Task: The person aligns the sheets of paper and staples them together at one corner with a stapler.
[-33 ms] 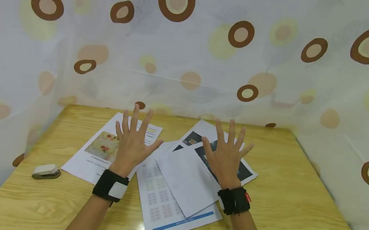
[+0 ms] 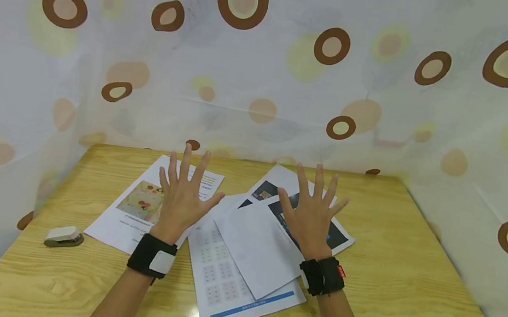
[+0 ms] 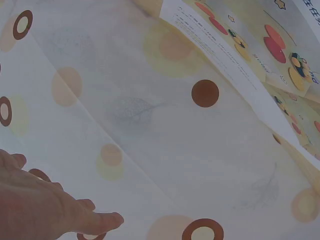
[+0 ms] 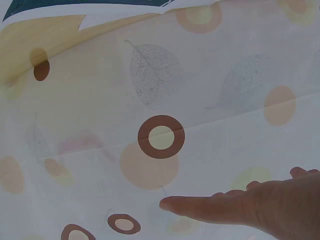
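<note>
Both hands are raised above the papers with fingers straight and spread, holding nothing. In the head view the left hand (image 2: 183, 197) covers part of a printed sheet (image 2: 118, 226) that bears a colour picture. The right hand (image 2: 311, 217) is over sheets with dark pictures (image 2: 337, 237). Between the hands a blank white sheet (image 2: 259, 248) overlaps a sheet with small printed grids and a blue stripe (image 2: 230, 310). Left of the papers lies a small white and grey stapler (image 2: 64, 236). The wrist views show the left hand (image 3: 45, 210) and right hand (image 4: 250, 205) from the side.
A wood-grain table (image 2: 408, 316) carries the papers. A white curtain (image 2: 267, 72) patterned with brown rings and pale dots encloses its back and both sides. A light reflection shows near the table's front.
</note>
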`<state>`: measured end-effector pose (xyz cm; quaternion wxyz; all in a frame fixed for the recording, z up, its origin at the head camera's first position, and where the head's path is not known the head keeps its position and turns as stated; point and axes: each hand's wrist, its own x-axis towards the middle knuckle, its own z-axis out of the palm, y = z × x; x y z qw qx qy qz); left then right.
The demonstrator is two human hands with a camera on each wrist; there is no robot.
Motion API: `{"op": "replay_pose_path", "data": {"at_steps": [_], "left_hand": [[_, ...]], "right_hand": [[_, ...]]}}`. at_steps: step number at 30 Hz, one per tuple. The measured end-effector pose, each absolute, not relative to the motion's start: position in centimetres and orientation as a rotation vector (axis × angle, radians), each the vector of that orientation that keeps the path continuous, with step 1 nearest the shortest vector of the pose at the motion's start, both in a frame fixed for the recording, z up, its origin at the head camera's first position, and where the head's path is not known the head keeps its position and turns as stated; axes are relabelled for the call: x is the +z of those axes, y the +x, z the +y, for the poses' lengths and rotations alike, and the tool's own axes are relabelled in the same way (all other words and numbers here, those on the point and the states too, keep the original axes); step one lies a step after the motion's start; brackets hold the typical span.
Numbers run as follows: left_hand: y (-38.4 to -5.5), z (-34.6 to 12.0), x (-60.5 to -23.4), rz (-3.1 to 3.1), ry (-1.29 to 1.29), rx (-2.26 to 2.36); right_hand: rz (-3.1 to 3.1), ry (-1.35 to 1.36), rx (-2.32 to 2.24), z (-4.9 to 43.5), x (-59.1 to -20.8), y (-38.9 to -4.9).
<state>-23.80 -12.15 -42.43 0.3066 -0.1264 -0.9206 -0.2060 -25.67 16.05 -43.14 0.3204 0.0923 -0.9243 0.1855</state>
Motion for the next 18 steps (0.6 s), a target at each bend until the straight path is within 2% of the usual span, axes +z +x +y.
{"op": "replay_pose_path", "data": {"at_steps": [12,18], "left_hand": [[-22.3,-11.0,-43.4,-2.812,-0.417,-0.778],[-23.0,-9.5,-43.8,-2.904,-0.451,-0.981]], "right_hand": [[-2.546,0.209,0.542,16.8,-44.0,-24.8],[-2.818,0.113,0.725,18.8,-42.7,-25.1]]}}
